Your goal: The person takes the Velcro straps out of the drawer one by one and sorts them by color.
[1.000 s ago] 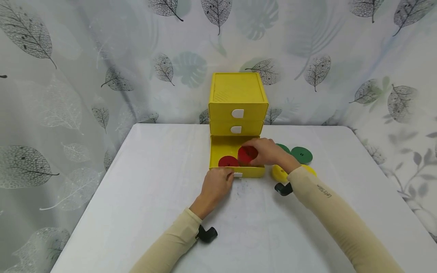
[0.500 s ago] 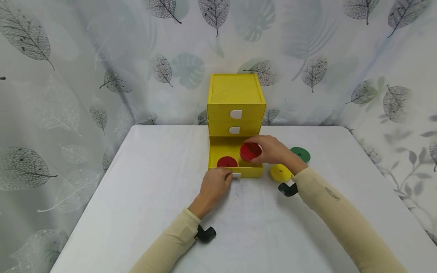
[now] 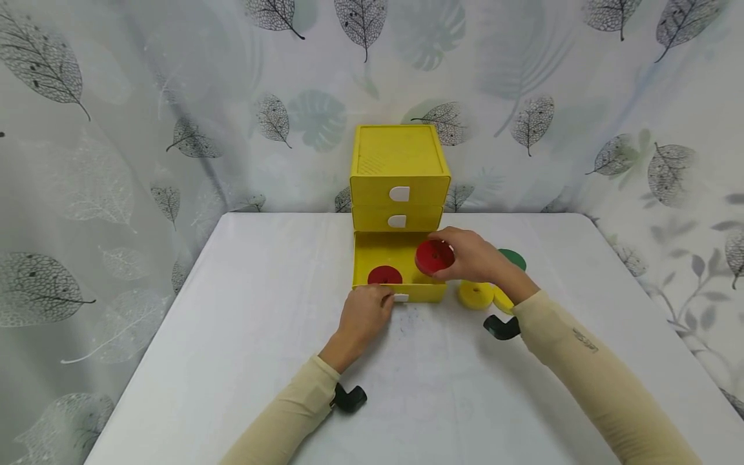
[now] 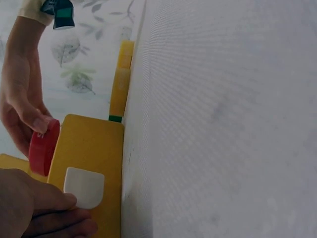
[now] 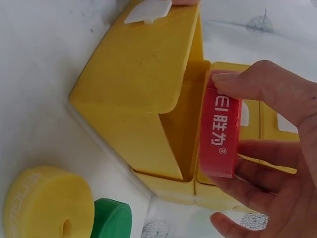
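In the head view, my right hand (image 3: 469, 257) holds a red tape roll (image 3: 434, 258) above the right side of the pulled-out bottom drawer (image 3: 420, 294). Thumb and fingers pinch the roll across its printed rim, as the right wrist view shows, and the roll (image 5: 219, 130) is tilted. A second red roll (image 3: 385, 275) lies inside that drawer, near its front left. My left hand (image 3: 365, 316) is at the drawer front, its thumb and fingers on the edge of the white handle (image 4: 85, 187). Part of that handle is covered by the fingers in the head view.
Above the drawer rise two shut yellow drawers (image 3: 401, 200) with white tabs. Right of the unit lie yellow rolls (image 3: 475, 295) and a green roll (image 3: 513, 259), partly behind my right hand. A white cloth covers the table (image 3: 261, 278), and a leaf-print curtain (image 3: 314, 64) hangs behind.
My right hand has lifted the red roll up and to the right, away from the roll still lying in the drawer. The left hand has stayed at the drawer front.
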The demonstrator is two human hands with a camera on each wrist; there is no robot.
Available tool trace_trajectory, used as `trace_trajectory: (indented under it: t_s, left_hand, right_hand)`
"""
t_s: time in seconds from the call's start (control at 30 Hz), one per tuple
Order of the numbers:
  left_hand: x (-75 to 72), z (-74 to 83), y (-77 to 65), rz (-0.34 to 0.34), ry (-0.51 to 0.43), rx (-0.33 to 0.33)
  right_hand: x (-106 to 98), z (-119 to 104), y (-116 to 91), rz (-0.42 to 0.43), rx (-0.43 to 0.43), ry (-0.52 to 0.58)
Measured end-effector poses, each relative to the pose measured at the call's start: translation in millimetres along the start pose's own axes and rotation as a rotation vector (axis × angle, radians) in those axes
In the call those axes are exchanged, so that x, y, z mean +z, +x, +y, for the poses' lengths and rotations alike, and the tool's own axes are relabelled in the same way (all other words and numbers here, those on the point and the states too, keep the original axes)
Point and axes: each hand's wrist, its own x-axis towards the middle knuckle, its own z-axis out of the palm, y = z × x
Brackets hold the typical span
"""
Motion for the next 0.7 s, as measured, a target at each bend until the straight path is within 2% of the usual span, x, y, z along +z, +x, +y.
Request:
trace_trajectory:
  t_s: [0.27,0.7]
  left_hand:
    - [-0.9,1.6,-0.2,-0.002,0.009,-0.009]
    - [-0.1,0.5,0.0,-0.002,-0.008,-0.005]
  right_hand:
    - [-6,1,-12,0.037,-0.048,0.000]
    - [-8,6,-38,0.064,-0.058,-0.015]
